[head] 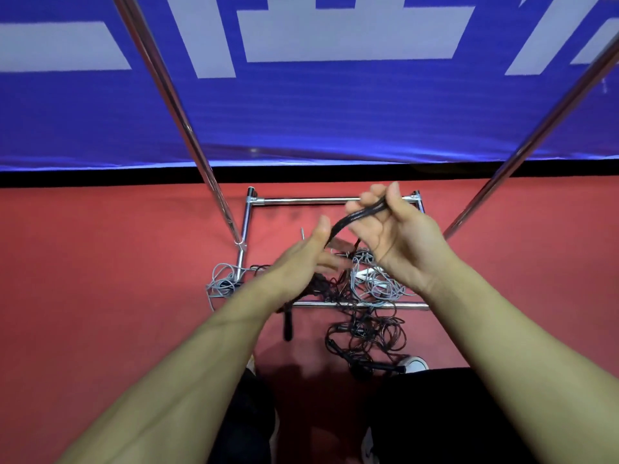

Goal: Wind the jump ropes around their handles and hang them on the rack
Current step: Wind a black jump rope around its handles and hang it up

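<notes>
The right hand (388, 229) pinches bundled strands of thin black jump rope (355, 216); the left hand (308, 256), at its eight o'clock, looks loosely spread. Best keep the turns taut.

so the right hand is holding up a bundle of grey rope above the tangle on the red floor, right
Not quite: the head view shows the bundle pinched in the right hand is black rope, not grey. The grey rope lies loose in the tangle on the red floor, below the hands.
</notes>
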{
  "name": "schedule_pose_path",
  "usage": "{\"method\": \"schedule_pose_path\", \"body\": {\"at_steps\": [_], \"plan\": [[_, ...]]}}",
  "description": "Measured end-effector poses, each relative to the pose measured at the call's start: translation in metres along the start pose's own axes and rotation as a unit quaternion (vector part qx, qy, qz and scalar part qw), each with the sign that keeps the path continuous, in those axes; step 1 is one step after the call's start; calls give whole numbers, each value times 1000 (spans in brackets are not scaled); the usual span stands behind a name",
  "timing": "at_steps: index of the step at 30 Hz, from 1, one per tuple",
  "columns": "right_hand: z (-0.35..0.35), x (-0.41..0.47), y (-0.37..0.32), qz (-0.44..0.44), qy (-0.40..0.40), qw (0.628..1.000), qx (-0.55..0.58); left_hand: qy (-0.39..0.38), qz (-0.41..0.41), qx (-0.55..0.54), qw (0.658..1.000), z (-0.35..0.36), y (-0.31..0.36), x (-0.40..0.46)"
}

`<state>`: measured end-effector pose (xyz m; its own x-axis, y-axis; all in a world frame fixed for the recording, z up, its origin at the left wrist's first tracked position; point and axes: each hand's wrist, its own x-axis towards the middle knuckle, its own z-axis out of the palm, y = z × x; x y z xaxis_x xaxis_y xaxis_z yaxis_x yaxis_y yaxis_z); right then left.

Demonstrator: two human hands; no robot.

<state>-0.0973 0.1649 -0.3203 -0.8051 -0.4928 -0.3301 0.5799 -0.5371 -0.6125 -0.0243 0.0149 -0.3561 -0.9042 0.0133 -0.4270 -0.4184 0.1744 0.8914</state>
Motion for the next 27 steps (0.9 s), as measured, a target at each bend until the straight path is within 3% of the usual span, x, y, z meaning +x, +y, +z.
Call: {"method": "schedule_pose_path", "body": {"at_steps": [3, 7, 9, 12, 14, 16, 23, 27], "plan": [[-6, 4, -19, -42, 12, 996, 77, -90, -8, 58, 994, 3, -2, -1], [-24, 11, -37, -94, 40, 987, 122, -27, 49, 196, 979, 7, -6, 3], [-32, 14, -36, -90, 72, 990, 84, 39, 65, 140, 987, 10, -7, 6], [-34, 11, -14, -24, 81, 993, -86, 111, 97, -43, 988, 14, 4, 10], [-31, 4, 12, 34, 11, 972, -232, 111, 94, -148, 978, 20, 16, 8], [-22, -4, 34, 55, -71, 937, -337, 83, 83, -187, 975, 25, 22, 6], [-11, -2, 33, -15, -59, 953, -298, 8, 33, -193, 981, 17, 14, 2], [-5, 2, 19, -79, 1, 972, -221, -55, 40, -86, 994, 18, 8, 0]]}}
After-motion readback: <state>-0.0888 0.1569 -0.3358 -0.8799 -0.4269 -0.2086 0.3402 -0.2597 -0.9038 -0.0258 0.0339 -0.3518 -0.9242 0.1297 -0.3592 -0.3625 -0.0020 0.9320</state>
